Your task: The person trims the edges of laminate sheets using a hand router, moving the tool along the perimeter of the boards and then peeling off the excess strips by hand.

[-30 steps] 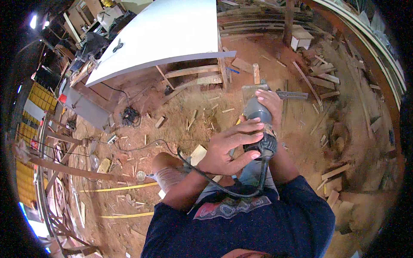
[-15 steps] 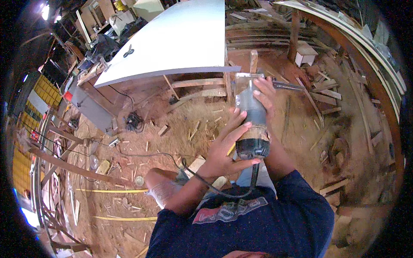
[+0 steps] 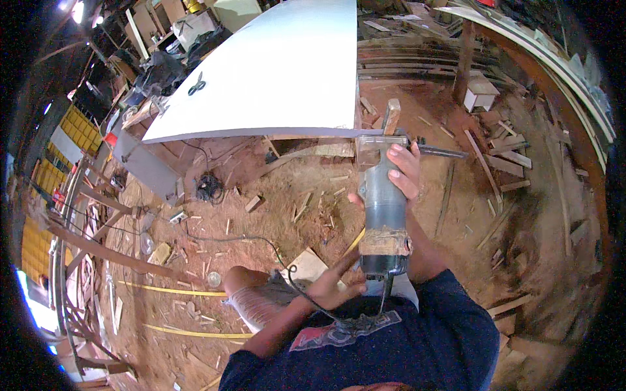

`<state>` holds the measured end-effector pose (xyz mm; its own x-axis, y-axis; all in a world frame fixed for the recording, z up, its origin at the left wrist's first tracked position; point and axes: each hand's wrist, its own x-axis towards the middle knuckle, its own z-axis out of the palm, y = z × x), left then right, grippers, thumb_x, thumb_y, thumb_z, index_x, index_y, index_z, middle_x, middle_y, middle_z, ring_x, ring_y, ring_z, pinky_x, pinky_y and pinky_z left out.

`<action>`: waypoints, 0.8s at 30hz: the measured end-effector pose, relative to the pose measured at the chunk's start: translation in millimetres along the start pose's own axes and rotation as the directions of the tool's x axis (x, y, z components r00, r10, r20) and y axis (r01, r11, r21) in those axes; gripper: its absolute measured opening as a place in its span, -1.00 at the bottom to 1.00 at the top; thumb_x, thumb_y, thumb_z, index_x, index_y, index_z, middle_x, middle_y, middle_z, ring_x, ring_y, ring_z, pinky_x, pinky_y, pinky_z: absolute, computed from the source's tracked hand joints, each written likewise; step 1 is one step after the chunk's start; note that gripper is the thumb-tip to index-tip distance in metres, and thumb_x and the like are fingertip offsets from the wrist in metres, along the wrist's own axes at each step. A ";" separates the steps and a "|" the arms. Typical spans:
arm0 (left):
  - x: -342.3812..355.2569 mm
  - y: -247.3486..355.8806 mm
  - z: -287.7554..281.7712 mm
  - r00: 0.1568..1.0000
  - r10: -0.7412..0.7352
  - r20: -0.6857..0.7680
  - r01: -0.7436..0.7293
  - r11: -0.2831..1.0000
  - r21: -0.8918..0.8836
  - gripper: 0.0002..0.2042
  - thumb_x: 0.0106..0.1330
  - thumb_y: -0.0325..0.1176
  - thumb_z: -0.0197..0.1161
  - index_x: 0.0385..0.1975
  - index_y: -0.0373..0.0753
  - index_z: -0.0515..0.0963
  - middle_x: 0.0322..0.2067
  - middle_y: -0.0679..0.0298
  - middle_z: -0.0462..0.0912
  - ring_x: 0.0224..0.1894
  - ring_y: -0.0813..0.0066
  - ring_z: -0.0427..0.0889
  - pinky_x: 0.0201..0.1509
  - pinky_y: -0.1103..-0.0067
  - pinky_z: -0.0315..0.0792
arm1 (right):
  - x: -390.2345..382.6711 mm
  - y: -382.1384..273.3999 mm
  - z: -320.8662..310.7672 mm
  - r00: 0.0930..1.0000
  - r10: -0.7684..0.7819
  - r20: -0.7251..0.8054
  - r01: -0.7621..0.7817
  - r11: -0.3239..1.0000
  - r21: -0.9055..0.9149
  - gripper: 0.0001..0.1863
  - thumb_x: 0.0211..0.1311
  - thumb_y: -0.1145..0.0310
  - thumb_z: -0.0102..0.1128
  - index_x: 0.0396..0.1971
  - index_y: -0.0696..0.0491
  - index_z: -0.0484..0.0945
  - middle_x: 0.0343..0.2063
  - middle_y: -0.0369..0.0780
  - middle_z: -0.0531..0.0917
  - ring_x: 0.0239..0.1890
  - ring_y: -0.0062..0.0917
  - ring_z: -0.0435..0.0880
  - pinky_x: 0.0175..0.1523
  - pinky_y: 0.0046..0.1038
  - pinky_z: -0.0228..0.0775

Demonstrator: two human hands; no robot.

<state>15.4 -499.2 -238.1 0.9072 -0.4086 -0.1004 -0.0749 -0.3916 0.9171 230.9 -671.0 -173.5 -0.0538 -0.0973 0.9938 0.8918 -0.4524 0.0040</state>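
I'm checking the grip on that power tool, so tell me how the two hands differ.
The right hand wraps the grey body of the power tool near its front end; the left hand sits at the rear end, by the black cord. The right hand's fingers curl round; the left hand's point loosely toward the tool. Both are bare.

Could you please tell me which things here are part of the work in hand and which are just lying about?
In hand:
grey power tool, gripped by right hand
its black cord by left hand
white panel

Lying about:
wood offcuts
small white stool
yellow strips
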 end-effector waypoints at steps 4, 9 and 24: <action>-33.3 -13.4 -31.7 0.835 -0.158 0.527 0.176 0.984 0.016 -0.42 0.53 -0.12 0.27 0.42 -0.34 0.38 0.37 -0.02 0.49 0.45 0.19 0.41 0.53 0.38 0.24 | 1.3 -2.8 1.9 0.998 0.029 -0.063 -0.029 1.000 0.012 -0.12 0.08 -0.18 0.59 0.20 -0.10 0.23 0.13 -0.07 0.54 0.19 -0.17 0.60 0.47 0.21 0.20; -43.6 8.0 -113.3 0.704 -0.282 0.652 0.329 0.943 0.052 -0.55 0.51 -0.16 0.33 0.21 -0.39 0.58 0.10 0.09 0.73 0.18 0.28 0.65 0.31 0.38 0.47 | -2.4 5.8 -2.9 0.998 0.054 -0.037 -0.052 0.998 0.041 -0.10 0.06 -0.21 0.60 0.21 -0.12 0.23 0.14 -0.09 0.53 0.21 -0.17 0.58 0.50 0.22 0.12; 44.0 76.3 -143.8 0.946 0.065 -0.316 -0.074 0.997 -0.015 -0.83 0.38 -0.37 0.44 -0.16 -0.31 0.66 -0.19 0.29 0.75 -0.09 0.52 0.69 0.07 0.52 0.53 | -3.0 17.4 15.8 0.996 -0.015 -0.086 0.024 0.994 0.111 -0.03 0.00 -0.30 0.58 0.23 -0.14 0.20 0.14 -0.12 0.50 0.20 -0.14 0.58 0.52 0.26 0.08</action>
<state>109.2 -428.4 -117.1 0.9846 -0.1513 0.0871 -0.1355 -0.3476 0.9278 253.7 -664.5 -174.7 -0.1053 -0.1665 0.9804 0.9346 -0.3535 0.0404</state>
